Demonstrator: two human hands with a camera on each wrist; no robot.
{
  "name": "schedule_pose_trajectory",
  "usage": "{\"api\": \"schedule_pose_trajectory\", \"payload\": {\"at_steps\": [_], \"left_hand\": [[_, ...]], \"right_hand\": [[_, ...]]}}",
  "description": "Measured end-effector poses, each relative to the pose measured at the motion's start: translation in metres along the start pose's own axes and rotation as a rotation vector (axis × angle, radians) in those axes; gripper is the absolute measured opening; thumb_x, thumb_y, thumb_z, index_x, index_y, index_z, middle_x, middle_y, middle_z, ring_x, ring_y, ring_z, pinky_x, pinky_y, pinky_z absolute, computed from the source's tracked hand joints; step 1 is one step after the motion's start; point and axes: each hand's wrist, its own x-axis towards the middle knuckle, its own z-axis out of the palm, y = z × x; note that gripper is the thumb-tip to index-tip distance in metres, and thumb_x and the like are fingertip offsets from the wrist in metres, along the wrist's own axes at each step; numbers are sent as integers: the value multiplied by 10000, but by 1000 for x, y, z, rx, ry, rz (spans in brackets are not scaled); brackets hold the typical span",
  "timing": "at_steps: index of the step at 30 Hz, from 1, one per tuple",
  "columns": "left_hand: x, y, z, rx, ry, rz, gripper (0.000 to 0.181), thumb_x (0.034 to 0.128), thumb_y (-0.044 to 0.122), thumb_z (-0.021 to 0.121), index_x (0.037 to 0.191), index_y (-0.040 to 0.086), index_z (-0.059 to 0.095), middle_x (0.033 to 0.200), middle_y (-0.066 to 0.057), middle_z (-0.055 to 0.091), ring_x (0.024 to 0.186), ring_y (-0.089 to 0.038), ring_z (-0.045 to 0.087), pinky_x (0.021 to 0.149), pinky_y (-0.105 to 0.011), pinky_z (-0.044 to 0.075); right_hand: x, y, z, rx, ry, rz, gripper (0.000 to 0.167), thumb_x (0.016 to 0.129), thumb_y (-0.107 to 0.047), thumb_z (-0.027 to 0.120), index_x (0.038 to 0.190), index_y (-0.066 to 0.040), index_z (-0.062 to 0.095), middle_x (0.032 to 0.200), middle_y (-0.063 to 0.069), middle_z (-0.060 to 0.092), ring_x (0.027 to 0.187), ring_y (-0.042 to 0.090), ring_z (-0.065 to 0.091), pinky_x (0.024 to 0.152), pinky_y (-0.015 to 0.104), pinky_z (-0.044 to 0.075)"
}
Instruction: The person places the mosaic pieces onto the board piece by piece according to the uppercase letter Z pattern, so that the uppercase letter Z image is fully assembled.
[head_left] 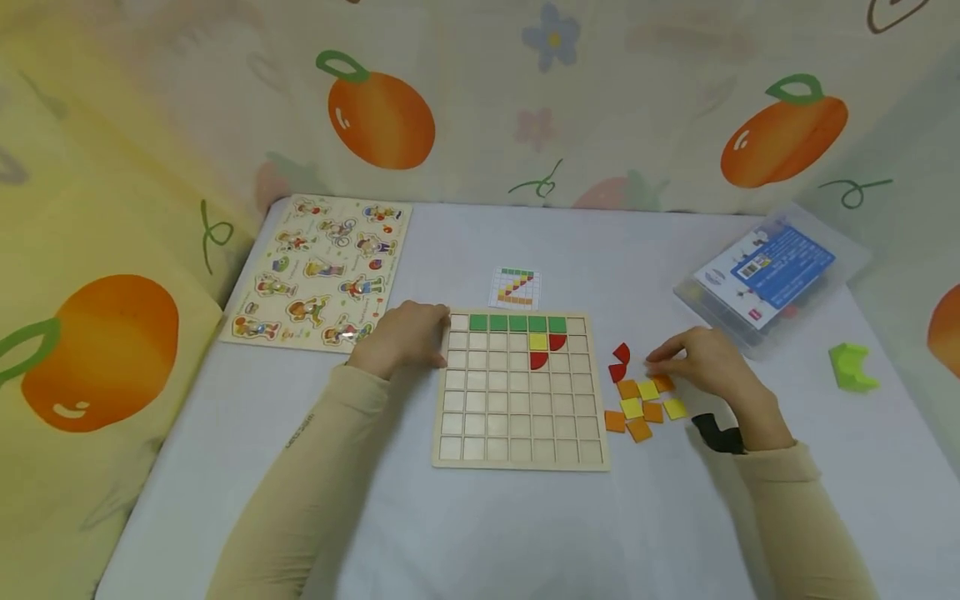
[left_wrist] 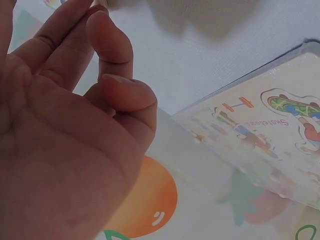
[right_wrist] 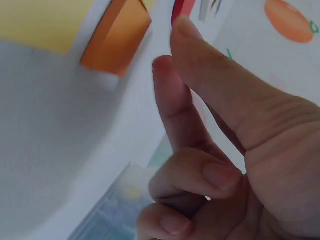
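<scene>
At the upper left corner of the pale grid board (head_left: 525,465), my left hand (head_left: 405,337) touches the edge with its fingertips; the left wrist view shows this hand (left_wrist: 75,130) with some fingers bent. The board holds a row of green squares (head_left: 518,323), a yellow square (head_left: 538,342) and two red quarter pieces (head_left: 538,360). My right hand (head_left: 708,367) hovers just right of two loose red pieces (head_left: 622,354), above orange squares (head_left: 615,421) and yellow squares (head_left: 675,407). A gap separates its thumb and forefinger in the right wrist view (right_wrist: 230,130), nothing between them.
Behind the board lies a small pattern card (head_left: 514,288). A picture puzzle board (head_left: 315,271) is at the left. On the right are a clear plastic box (head_left: 765,267), a light green piece (head_left: 852,367) and a black piece (head_left: 716,433) beside my right wrist.
</scene>
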Motion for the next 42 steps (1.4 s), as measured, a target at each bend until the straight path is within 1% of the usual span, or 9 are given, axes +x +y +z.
{"api": "schedule_pose_trajectory", "payload": {"at_steps": [3, 8, 12, 19, 27, 30, 34, 38, 42], "left_hand": [[2, 1, -2, 2, 5, -1, 496, 763, 231, 912, 1154, 81, 646, 1188, -151, 750, 1121, -382, 688, 954, -524, 558], [2, 3, -3, -8, -11, -25, 494, 764, 225, 911, 1156, 82, 648, 1198, -149, 748, 1120, -360, 682, 954, -511, 553], [-1, 4, -3, -10, -26, -36, 502, 776, 217, 902, 1181, 76, 641, 1233, -159, 738, 1146, -367, 676, 969, -515, 549], [-3, 0, -2, -9, -21, -45, 501, 780, 220, 900, 1186, 82, 641, 1227, -158, 737, 1137, -355, 670, 967, -511, 549], [-2, 2, -3, -27, -32, -30, 515, 788, 223, 892, 1203, 70, 628, 1260, -170, 723, 1189, -382, 656, 987, -538, 540], [-1, 4, -3, -33, -39, -38, 509, 784, 205, 896, 1192, 60, 629, 1238, -169, 729, 1160, -357, 659, 988, -509, 538], [1, 9, -4, -21, -30, -46, 505, 761, 161, 909, 1166, 33, 637, 1168, -170, 741, 1080, -322, 660, 974, -465, 537], [3, 14, -5, 7, -20, -61, 512, 744, 140, 919, 1157, 19, 641, 1152, -165, 741, 1072, -318, 663, 958, -462, 551], [4, 18, -5, 24, -42, -96, 519, 738, 128, 925, 1157, 17, 639, 1184, -169, 733, 1093, -329, 671, 932, -482, 577]], "right_hand": [[-5, 3, -2, 15, -45, -21, 247, 884, -239, 806, 1042, -50, 820, 1157, 230, 761, 1143, 440, 593, 984, 599, 482], [-8, 4, 6, 26, -107, -52, 269, 827, -214, 859, 1036, -52, 812, 1113, 188, 758, 1066, 367, 596, 959, 553, 516], [-7, 2, 11, -21, -90, -91, 252, 797, -205, 886, 973, -45, 804, 982, 123, 761, 938, 289, 590, 857, 433, 535], [-4, -8, 10, -35, -68, -90, 187, 774, -180, 899, 850, -65, 771, 835, 50, 725, 826, 224, 543, 711, 284, 432], [-6, -7, 7, 104, -35, -137, 111, 893, -154, 795, 925, -48, 787, 861, 30, 745, 830, 191, 537, 681, 249, 427], [5, -24, 12, 126, 32, -160, 149, 908, -177, 789, 959, -37, 782, 884, 75, 756, 812, 193, 542, 676, 245, 428], [26, -63, 27, 122, 84, -169, 186, 909, -218, 796, 964, -40, 782, 926, 115, 767, 827, 214, 560, 695, 265, 436], [46, -98, 43, 99, 65, -227, 174, 900, -235, 806, 942, -66, 798, 924, 87, 788, 863, 213, 630, 745, 291, 477], [57, -120, 53, 97, 0, -254, 172, 897, -252, 809, 940, -86, 805, 830, 35, 805, 848, 191, 717, 816, 348, 540]]}}
